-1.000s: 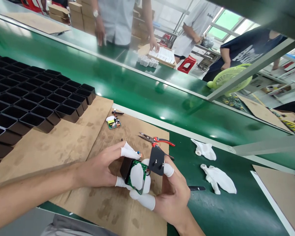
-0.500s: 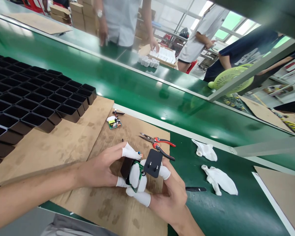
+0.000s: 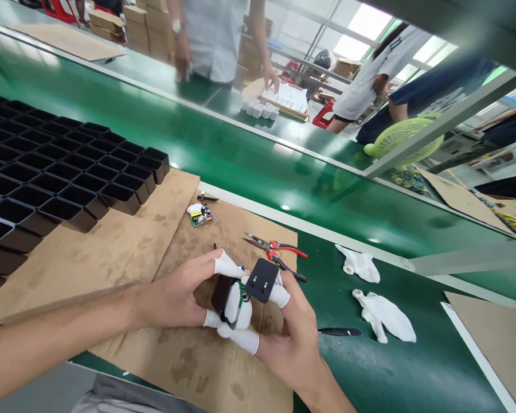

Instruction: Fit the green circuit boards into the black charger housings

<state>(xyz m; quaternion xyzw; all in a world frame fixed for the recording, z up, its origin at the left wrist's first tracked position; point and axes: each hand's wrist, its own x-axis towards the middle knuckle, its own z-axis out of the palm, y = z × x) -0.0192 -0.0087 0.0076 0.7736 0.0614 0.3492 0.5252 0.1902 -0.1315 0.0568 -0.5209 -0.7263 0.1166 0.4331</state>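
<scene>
My left hand (image 3: 187,292), with white finger cots on thumb and forefinger, grips a black plastic case (image 3: 221,293) from its left side. White-cotted fingers of my right hand (image 3: 290,327) hold a green circuit board (image 3: 241,295) with white blobs on it, partly inside the case's opening. A black cover plate (image 3: 262,280) with two metal plug pins hangs by the board, against my right forefinger. My fingers hide part of the board. Behind my hands, long-nose pliers (image 3: 269,245) with red and black handles lie on brown cardboard (image 3: 184,355).
Rows of open black cases (image 3: 64,166) stand at left. A small circuit board (image 3: 200,214) lies on the cardboard. White cloth pieces (image 3: 384,312) and a black tool (image 3: 339,331) are at right. A metal post (image 3: 438,123) slants nearby; co-workers stand across the bench.
My right hand has moved left, bringing the board closer into the case. The pinned cover plate has shifted left and slightly up. My left hand has stayed nearly still.
</scene>
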